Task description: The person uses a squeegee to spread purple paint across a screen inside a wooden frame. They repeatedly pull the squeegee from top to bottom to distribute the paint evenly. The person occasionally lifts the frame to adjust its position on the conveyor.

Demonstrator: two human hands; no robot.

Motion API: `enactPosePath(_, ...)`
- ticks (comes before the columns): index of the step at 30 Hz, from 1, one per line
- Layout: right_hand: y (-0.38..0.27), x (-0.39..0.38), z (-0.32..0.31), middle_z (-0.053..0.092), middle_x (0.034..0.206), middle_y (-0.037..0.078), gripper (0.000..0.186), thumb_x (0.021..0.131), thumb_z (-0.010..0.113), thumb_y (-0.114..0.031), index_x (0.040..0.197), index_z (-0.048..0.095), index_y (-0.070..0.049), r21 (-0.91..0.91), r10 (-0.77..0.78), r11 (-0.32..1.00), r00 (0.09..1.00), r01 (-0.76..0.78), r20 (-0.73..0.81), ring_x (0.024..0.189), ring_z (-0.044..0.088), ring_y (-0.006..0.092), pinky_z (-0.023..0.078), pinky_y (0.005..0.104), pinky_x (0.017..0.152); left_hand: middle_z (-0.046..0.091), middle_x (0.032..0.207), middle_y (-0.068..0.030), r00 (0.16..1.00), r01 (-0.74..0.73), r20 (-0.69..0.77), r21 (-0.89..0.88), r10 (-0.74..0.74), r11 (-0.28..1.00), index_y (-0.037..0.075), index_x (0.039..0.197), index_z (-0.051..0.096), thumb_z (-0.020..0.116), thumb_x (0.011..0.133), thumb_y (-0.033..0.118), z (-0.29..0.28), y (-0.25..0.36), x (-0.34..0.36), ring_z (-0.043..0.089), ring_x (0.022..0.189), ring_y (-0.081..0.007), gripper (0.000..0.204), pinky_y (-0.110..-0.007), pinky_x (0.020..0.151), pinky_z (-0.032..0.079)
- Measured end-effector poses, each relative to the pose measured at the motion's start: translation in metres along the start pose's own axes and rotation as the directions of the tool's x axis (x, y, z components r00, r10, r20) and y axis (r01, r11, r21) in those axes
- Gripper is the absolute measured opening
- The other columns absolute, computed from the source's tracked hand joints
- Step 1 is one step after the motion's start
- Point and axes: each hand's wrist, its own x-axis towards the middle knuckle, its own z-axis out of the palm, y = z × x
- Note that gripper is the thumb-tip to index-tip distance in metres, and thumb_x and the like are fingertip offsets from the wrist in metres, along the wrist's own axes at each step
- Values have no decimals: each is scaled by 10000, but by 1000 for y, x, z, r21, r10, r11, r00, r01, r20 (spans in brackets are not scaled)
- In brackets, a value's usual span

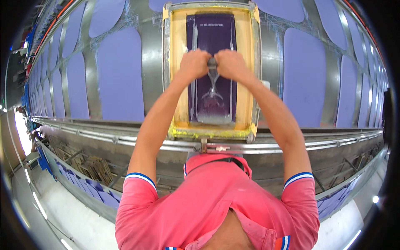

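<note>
screen-printing workshop, long metal table (152, 62), rows of purple fabric panels (121, 75), framed screen (175, 75)

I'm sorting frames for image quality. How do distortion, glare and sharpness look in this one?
Head view: strong fisheye, so the metal rail bows and the corners go black; bright overexposed patches sit at the lower left edge; the left hand and right hand, gripping the squeegee handle over the yellow-framed screen, look fairly sharp; the purple fabric panels are evenly lit.

One printing screen (211, 71) with a yellow frame sits in the middle; two hands, left (194, 63) and right (230, 63), grip one squeegee handle (212, 63); purple fabric panels (121, 75) number over a dozen, left and right.
</note>
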Motion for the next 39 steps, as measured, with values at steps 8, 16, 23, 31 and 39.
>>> enactPosePath(8,86,188,-69,724,977,212,230,760,594,-152,919,735,-63,-139,76,988,993,-63,88,936,703,375,561,478,791,729,964,-163,997,-27,-76,91,34,996,188,1077,760,625,746,146,-69,-51,199,702,942,-352,360,-460,819,561)
enactPosePath(16,62,131,-39,724,911,175,172,742,605,-126,853,723,-70,-108,39,994,998,-33,51,888,698,372,540,492,793,725,871,-166,983,-66,-161,143,89,988,198,984,777,644,733,149,-30,-42,144,708,860,-359,289,-470,747,568)
enactPosePath(23,-26,-67,24,655,895,113,136,749,607,-63,853,694,-73,-25,-79,996,995,81,65,923,646,299,439,520,1011,699,774,-163,996,-70,-60,-76,65,995,95,750,684,648,700,67,41,17,-66,702,771,-352,68,-469,657,547)
enactPosePath(31,-52,-197,45,645,1117,166,289,846,675,-249,1055,705,-51,438,-3,899,998,-26,66,1139,588,338,350,605,1098,736,951,-81,988,-129,-102,-168,113,977,91,974,720,639,719,34,89,62,-201,710,875,-306,273,-431,704,557)
enactPosePath(39,89,-153,55,695,1002,245,421,964,540,-414,977,689,-21,526,788,590,579,-613,-209,910,650,467,501,536,816,741,1035,-102,989,-107,-111,-102,96,989,117,1052,746,619,715,13,92,60,-205,709,933,-309,374,-426,788,559)
